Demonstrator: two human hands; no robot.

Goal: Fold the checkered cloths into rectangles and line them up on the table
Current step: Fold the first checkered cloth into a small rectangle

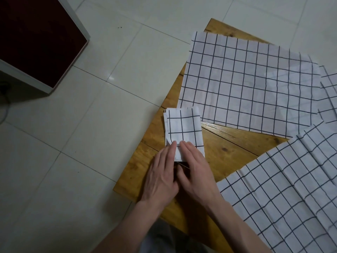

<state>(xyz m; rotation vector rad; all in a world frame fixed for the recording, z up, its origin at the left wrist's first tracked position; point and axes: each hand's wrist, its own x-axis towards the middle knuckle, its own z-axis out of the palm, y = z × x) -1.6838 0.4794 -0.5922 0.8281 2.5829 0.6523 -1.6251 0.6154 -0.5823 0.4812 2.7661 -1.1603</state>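
A small folded cloth [183, 133], white with a dark grid, lies near the left edge of the wooden table [235, 148]; it is a rectangle several layers thick, its long axis running from the person toward the far side of the table, leaning slightly to the left at the far end; the layer edges show staggered along its left side and far end. Both hands rest on its near end: the left hand [161, 173] lies flat with straight fingers, the fingertips pressing the near left corner; the right hand [196, 170] lies beside it, fingers straight and together, pressing the near right part of the cloth; neither hand curls round anything, and the two hands touch each other by the thumbs, where the view is too dark to tell more.

Just beyond the folded cloth, a large open cloth [251, 84] lies spread flat over the far part of the table, its near left corner just beside the folded one's far right corner; whether they overlap cannot be told. A second spread cloth [284, 189], creased in long ridges, covers the near right part of the table, close to the right forearm. At the right edge of the view, part of a third spread cloth [329, 94] shows, partly under the other two. That makes four checkered cloths in sight: one folded, three open.

Off the table, on the pale tiled floor [91, 125], stands a dark red box with a white rim [40, 37], well apart to the left.
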